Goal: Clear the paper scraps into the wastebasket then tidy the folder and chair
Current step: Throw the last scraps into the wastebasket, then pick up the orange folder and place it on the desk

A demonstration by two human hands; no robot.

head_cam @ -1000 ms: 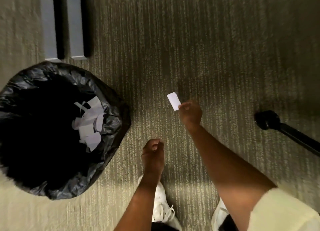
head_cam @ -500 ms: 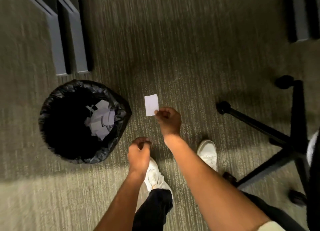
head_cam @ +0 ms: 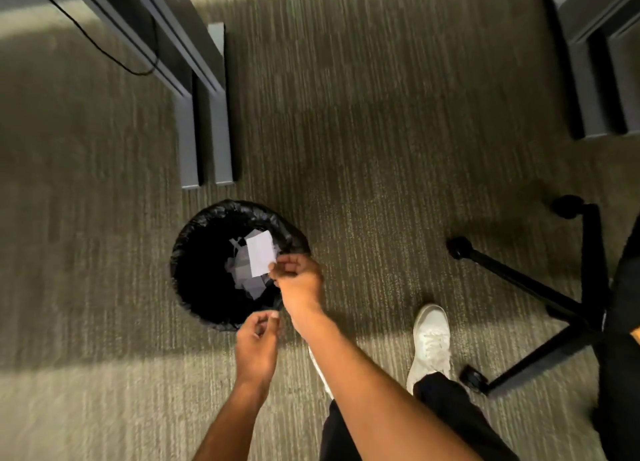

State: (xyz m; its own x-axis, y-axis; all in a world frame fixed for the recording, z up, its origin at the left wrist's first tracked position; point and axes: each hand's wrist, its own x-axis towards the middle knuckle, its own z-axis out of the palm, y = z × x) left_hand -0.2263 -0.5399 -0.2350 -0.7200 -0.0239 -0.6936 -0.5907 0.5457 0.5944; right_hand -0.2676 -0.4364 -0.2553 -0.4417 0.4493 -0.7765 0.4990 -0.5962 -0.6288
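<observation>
The right hand [head_cam: 298, 277] pinches a white paper scrap [head_cam: 261, 254] by its corner and holds it over the open mouth of the wastebasket [head_cam: 194, 252], whose black bag already contains more white scraps [head_cam: 246, 280]. The left hand [head_cam: 258, 344], at 6 o'clock from the basket, has its fingers loosely curled with nothing in them. The black chair base [head_cam: 568, 308] stands on the carpet [head_cam: 381, 131] at 3 o'clock from the basket, well apart.
</observation>
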